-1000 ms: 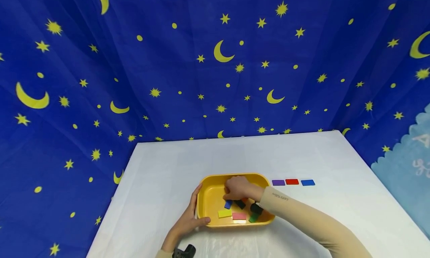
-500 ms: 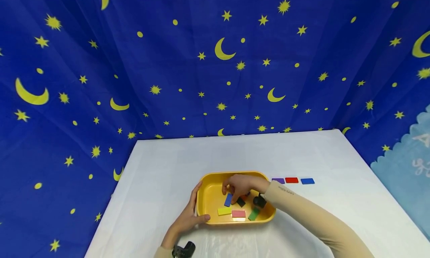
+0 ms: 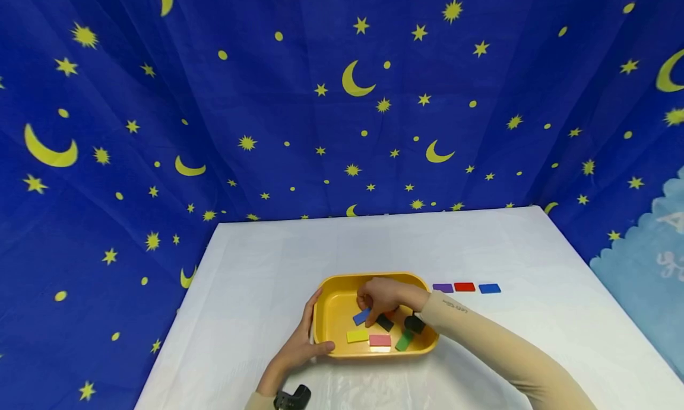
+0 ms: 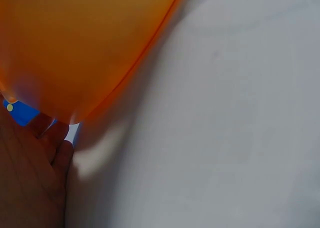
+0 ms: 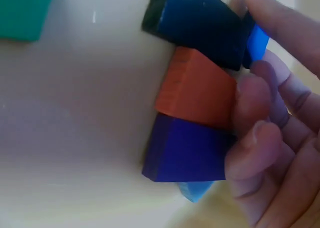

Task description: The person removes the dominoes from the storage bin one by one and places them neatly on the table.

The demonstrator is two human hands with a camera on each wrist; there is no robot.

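The blue block (image 3: 360,318) lay in the yellow tray (image 3: 334,309), a little left of its middle and about midway between the far and near edges. It sat on the near-left side of the right hand (image 3: 377,295), whose thumb and fingertips came round its right-hand end in what looked like a pinch. Its long axis ran aslant, the free end pointing toward the tray's left edge and slightly nearward. The right hand was the nearer by far; the left hand (image 3: 300,343) gripped the tray at its near-left corner, thumb over the rim and fingers along the outside of the left wall. The black block (image 3: 385,323) lay just right of the thumb, while the yellow block (image 3: 357,336) and the pink block (image 3: 380,340) lay along the near edge, well apart from the fingers. Half a second earlier the blue block stood steeper, closer to square with the near edge; by this moment it had swung round toward parallel with it. The left hand's hold looked the same in both.
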